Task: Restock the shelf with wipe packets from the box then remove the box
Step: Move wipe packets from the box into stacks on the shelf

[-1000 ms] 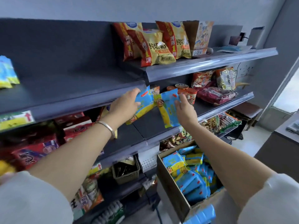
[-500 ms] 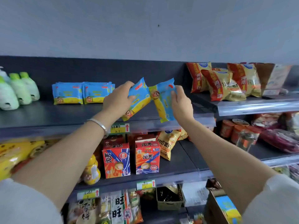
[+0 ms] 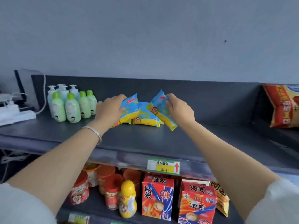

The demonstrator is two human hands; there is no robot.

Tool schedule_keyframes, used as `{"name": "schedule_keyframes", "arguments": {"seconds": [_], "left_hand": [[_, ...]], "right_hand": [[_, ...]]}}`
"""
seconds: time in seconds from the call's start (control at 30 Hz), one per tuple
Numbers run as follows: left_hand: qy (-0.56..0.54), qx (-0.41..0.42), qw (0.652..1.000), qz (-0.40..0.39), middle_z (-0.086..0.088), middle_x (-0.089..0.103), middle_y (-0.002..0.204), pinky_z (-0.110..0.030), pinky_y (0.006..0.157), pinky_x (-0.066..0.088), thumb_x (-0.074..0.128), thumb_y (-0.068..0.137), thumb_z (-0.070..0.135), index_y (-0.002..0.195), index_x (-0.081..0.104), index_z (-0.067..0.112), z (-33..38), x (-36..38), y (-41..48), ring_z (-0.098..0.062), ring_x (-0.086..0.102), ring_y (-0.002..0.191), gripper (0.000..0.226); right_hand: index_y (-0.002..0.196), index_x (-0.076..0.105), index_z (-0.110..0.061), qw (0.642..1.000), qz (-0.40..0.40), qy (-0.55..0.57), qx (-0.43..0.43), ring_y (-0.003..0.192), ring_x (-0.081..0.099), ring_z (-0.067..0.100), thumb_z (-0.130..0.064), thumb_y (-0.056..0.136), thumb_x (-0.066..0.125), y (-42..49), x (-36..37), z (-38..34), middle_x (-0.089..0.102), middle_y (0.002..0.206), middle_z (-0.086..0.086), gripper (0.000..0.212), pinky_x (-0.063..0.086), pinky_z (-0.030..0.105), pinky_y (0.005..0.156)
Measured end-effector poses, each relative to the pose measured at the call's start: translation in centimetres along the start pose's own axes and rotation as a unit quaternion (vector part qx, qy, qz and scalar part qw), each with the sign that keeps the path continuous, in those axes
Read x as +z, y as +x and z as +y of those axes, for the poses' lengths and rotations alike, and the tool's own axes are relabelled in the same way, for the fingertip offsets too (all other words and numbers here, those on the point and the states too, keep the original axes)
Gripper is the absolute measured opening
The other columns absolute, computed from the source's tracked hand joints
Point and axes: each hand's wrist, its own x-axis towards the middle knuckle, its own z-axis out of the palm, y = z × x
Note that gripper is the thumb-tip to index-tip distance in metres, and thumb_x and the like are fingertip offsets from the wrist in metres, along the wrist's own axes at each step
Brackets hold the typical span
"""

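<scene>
In the head view, the only one here, the left hand grips a blue-and-yellow wipe packet near its upper end, fingers curled over the top edge and thumb against the face. The packet leans with its lower corner down at the top shelf. The right hand pinches a second packet by its side, tilted the other way; whether its lower corner touches the board or hangs just above it cannot be told. Between the two, stocked packets already sit toward the back of the shelf, so restocking looks under way but barely started: they form one small cluster, with bare board in front and to the right as far as the snack bag. The green bottles stand just left of the left hand. The price tag on the shelf lip sits below the cluster. The box is out of view, so how many packets remain in it cannot be judged; setting down these two, further loads and removing the box seem still to come.
</scene>
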Motion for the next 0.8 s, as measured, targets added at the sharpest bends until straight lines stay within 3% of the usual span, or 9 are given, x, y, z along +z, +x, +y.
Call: {"name": "schedule_keyframes", "arguments": {"seconds": [0.13, 0.27, 0.43, 0.57, 0.8], "left_hand": [[0.056, -0.031, 0.998, -0.025, 0.002, 0.058, 0.123, -0.039, 0.09, 0.032, 0.052, 0.094, 0.027, 0.129, 0.046, 0.03, -3.0, 1.4, 0.9, -0.025, 0.051, 0.116, 0.035], [0.095, -0.039, 0.993, -0.064, 0.007, 0.053, 0.134, -0.037, 0.094, 0.028, 0.049, 0.096, 0.027, 0.134, 0.042, 0.034, -5.6, 2.5, 1.5, -0.019, 0.049, 0.121, 0.04], [0.08, -0.012, 0.991, -0.107, 0.01, 0.049, 0.139, -0.037, 0.096, 0.026, 0.048, 0.096, 0.027, 0.134, 0.043, 0.036, -7.3, 4.4, 4.0, -0.017, 0.045, 0.125, 0.039], [0.055, 0.033, 0.988, -0.141, 0.011, 0.049, 0.137, -0.034, 0.093, 0.024, 0.048, 0.096, 0.03, 0.131, 0.044, 0.037, -7.8, 6.4, 6.6, -0.016, 0.045, 0.123, 0.036], [0.004, 0.101, 0.979, -0.174, 0.01, 0.049, 0.137, -0.035, 0.1, 0.021, 0.049, 0.096, 0.027, 0.132, 0.045, 0.037, -8.7, 8.6, 9.6, -0.016, 0.044, 0.124, 0.037]], "right_hand": [[0.129, 0.047, -0.025, 0.993, -0.052, -0.056, -0.085, 0.104, 0.056, 0.029, -0.033, 0.103, 0.032, 3.1, 3.8, -0.7, 0.054, 0.117, 0.003, 0.032, 0.044, 0.036, 0.075], [0.123, 0.05, -0.018, 0.98, -0.088, -0.117, -0.137, 0.096, 0.058, 0.031, -0.032, 0.103, 0.032, 4.7, 7.0, -1.6, 0.054, 0.114, 0.005, 0.031, 0.047, 0.038, 0.073], [0.124, 0.05, -0.021, 0.957, -0.089, -0.212, -0.178, 0.105, 0.056, 0.028, -0.033, 0.103, 0.031, 6.5, 9.6, -1.8, 0.057, 0.115, 0.003, 0.031, 0.04, 0.036, 0.079], [0.127, 0.049, -0.027, 0.946, -0.077, -0.259, -0.178, 0.107, 0.054, 0.026, -0.032, 0.103, 0.03, 7.5, 10.8, -1.5, 0.058, 0.114, 0.0, 0.031, 0.029, 0.033, 0.077], [0.133, 0.045, -0.033, 0.96, -0.085, -0.237, -0.122, 0.115, 0.047, 0.025, -0.039, 0.093, 0.049, 8.0, 11.7, -1.7, 0.047, 0.126, -0.002, 0.041, 0.034, 0.038, 0.09]]}}
